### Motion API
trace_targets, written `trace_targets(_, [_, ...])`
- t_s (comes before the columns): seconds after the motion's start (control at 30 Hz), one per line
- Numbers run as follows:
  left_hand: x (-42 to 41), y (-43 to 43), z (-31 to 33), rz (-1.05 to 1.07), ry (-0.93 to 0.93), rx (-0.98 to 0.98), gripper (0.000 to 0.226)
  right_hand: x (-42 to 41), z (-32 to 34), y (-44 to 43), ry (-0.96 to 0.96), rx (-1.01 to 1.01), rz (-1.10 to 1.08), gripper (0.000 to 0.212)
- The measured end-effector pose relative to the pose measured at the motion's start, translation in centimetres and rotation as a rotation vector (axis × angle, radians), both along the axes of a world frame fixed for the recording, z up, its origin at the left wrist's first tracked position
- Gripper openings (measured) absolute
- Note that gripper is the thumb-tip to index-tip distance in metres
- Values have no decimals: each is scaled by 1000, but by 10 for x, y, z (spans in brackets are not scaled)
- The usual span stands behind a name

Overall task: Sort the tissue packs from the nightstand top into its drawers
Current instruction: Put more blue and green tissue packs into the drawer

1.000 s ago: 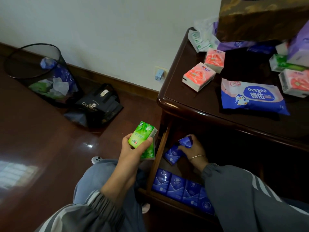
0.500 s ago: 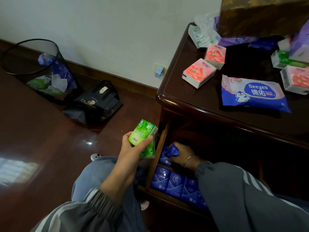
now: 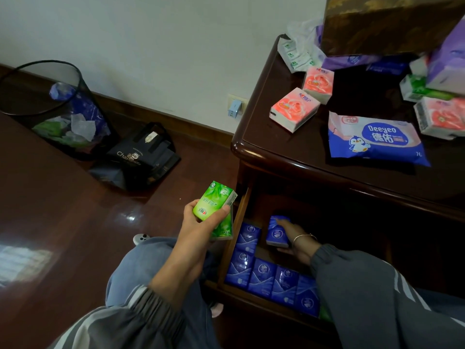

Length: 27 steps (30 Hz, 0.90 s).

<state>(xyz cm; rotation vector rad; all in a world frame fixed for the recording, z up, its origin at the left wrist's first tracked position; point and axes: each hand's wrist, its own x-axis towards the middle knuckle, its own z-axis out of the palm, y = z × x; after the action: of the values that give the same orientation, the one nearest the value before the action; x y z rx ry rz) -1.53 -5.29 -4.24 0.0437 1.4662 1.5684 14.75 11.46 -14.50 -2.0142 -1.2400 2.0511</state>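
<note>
Nearest the camera, the open drawer [image 3: 235,230] has blue packs [image 3: 274,280] lining its front and left side. The right hand [image 3: 293,235] is inside it, fingers wrapped round one blue pack [image 3: 276,233] held upright just beside the left column. The left hand [image 3: 201,224], outside the drawer's left wall, grips green packs [image 3: 214,201]. Farther up, the nightstand top [image 3: 289,152] carries pink packs [image 3: 294,109] and a Deeyeo wipes pack [image 3: 375,139]. Beyond, on the floor by the wall — a mesh bin [image 3: 50,107] and a black bag [image 3: 141,157].
</note>
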Motion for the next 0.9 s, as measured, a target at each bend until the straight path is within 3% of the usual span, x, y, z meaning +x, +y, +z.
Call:
trace_targets(0.13, [0, 1, -3, -20, 6, -1, 76, 5, -7, -2, 55, 82, -28, 35])
trace_targets(0.23, [0, 2, -4, -18, 11, -3, 80, 2, -8, -14, -10, 184, 177, 36])
trace_targets(0.33, [1, 2, -5, -22, 8, -6, 82, 4, -11, -14, -320, 434, 517, 67])
trace_targets(0.4, [1, 2, -6, -19, 5, -9, 83, 8, -7, -9, -324, 553, 572, 80])
trace_targets(0.5, [1, 2, -6, -20, -2, 6, 81, 14, -8, -4, -214, 583, 825, 67])
trace_targets(0.63, [3, 4, -6, -40, -5, 9, 77, 17, -8, -1, -328, 583, 1034, 74])
trace_targets(0.73, [3, 4, -6, -30, -6, 7, 77, 12, -2, 6, -423, 550, 1141, 68])
trace_targets(0.8, [3, 4, -7, -26, -13, 5, 80, 13, 2, 13, -449, 538, 1090, 66])
trace_targets(0.9, [2, 4, -7, -30, -19, 1, 84, 24, 6, 20, -392, 499, 632, 60])
